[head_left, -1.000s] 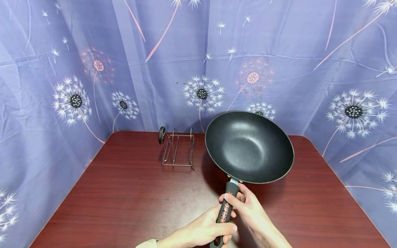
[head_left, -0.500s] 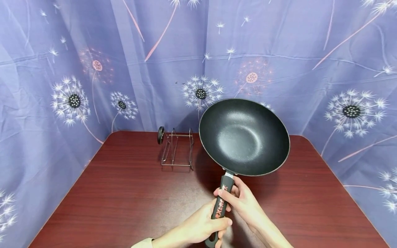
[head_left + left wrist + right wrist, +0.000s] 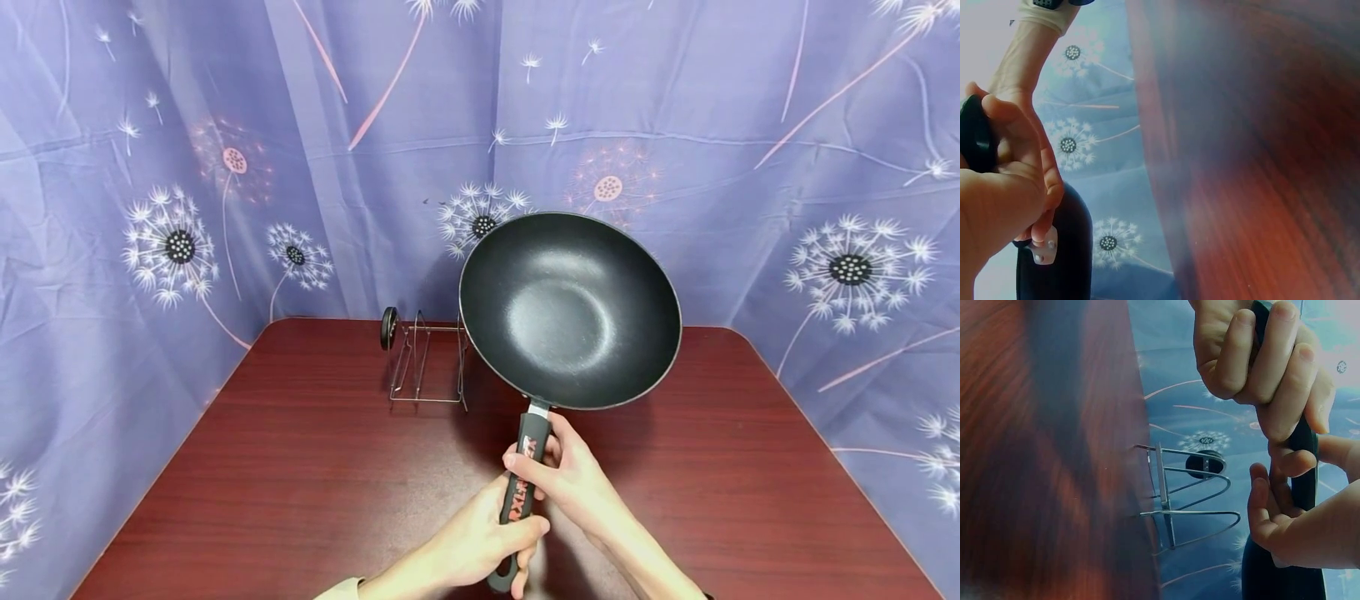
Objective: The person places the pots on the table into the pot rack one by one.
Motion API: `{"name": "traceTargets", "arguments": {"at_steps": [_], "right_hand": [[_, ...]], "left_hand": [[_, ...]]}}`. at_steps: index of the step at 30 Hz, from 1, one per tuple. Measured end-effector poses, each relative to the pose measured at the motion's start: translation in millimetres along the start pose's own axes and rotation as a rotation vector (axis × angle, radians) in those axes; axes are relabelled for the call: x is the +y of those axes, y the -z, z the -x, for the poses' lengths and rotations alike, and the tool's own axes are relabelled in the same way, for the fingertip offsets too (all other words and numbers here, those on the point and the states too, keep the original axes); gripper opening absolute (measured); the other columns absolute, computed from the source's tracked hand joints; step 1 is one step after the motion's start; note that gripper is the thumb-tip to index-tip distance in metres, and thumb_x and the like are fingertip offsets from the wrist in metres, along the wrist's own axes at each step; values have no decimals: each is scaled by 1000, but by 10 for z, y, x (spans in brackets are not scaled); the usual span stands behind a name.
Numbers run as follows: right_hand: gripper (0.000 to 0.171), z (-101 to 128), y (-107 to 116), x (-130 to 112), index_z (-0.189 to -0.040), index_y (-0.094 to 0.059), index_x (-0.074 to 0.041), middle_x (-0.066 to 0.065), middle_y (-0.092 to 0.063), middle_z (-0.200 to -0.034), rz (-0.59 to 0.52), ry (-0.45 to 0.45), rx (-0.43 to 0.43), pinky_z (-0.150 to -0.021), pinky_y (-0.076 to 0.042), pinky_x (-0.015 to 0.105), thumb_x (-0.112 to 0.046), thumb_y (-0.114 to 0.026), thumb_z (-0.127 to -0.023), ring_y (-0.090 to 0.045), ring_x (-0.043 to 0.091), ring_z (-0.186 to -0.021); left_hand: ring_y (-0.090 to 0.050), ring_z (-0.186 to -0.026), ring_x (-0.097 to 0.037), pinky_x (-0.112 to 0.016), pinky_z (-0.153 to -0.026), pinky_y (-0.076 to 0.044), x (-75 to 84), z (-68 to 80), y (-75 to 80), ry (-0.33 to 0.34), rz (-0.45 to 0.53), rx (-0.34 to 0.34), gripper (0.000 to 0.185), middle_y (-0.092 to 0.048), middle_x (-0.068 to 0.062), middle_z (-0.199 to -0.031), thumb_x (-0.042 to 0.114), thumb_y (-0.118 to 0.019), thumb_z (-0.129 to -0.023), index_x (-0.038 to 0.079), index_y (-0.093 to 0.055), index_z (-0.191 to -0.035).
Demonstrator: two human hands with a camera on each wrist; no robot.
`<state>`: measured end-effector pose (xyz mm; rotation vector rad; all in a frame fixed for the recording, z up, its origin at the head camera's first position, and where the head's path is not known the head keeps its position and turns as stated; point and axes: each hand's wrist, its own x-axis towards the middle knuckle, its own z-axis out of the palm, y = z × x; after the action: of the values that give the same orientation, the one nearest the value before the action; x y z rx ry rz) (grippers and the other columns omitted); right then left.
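A black wok [image 3: 566, 312] with a long dark handle is held up above the table, its hollow side tilted toward me. Round the lower part of the handle [image 3: 517, 492] my left hand [image 3: 483, 537] is curled, thumb across the top. Nearer the pan, my right hand [image 3: 566, 479] grips the same handle, its thumb lying over it. In the left wrist view, a riveted metal bracket [image 3: 1044, 245] joins the handle to the wok [image 3: 1054, 275]. The right wrist view shows both hands' fingers wrapped round the handle [image 3: 1304, 475].
Left of the wok, near the table's back edge, stands a wire rack [image 3: 427, 362] with a black round knob [image 3: 388, 327] at its upper left. The wok covers part of its right side. A patterned blue curtain [image 3: 360, 208] surrounds the reddish-brown table [image 3: 300, 483].
Both hands have raised the wok and moved it left, so that it now overlaps the rack's right edge in the head view. The grip looks the same.
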<state>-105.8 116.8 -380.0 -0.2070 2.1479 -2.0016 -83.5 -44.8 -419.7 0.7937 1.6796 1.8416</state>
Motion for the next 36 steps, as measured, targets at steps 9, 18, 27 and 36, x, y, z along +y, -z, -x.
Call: {"name": "traceTargets", "arguments": {"at_steps": [9, 18, 27, 36], "right_hand": [[62, -49, -58, -46, -135, -37, -8, 7, -70, -95, 17, 9, -41, -65, -50, 25, -17, -75, -87, -63, 14, -77], [62, -73, -93, -96, -133, -38, -10, 8, -71, -94, 68, 31, -46, -62, -48, 25, -17, -76, -86, -64, 15, -79], [63, -112, -138, -138, -134, -37, -10, 10, -71, -95, 92, 62, -64, -74, -54, 28, -18, -77, -85, -67, 21, -83], [62, -135, -204, -198, -133, -38, -12, 6, -72, -92, 173, 97, -53, -86, -49, 25, -20, -78, -85, -68, 19, -83]], "left_hand": [[-60, -42, -6, -25, -47, -51, 31, 43, 36, -1, -46, 40, 26, -46, -35, -64, 12, -52, -100, 2, -36, -119], [-61, -41, -10, -28, -45, -50, 61, 49, 37, 36, -80, 94, 24, -53, 0, -59, 13, -53, -99, 6, -40, -118], [-60, -40, -12, -30, -42, -51, 70, 60, 46, 63, -76, 154, 28, -56, -2, -60, 15, -56, -98, 6, -41, -121], [-60, -41, -29, -31, -42, -51, 66, 96, 64, 54, -61, 202, 47, -54, -4, -65, 12, -55, -98, 14, -35, -140]]}}
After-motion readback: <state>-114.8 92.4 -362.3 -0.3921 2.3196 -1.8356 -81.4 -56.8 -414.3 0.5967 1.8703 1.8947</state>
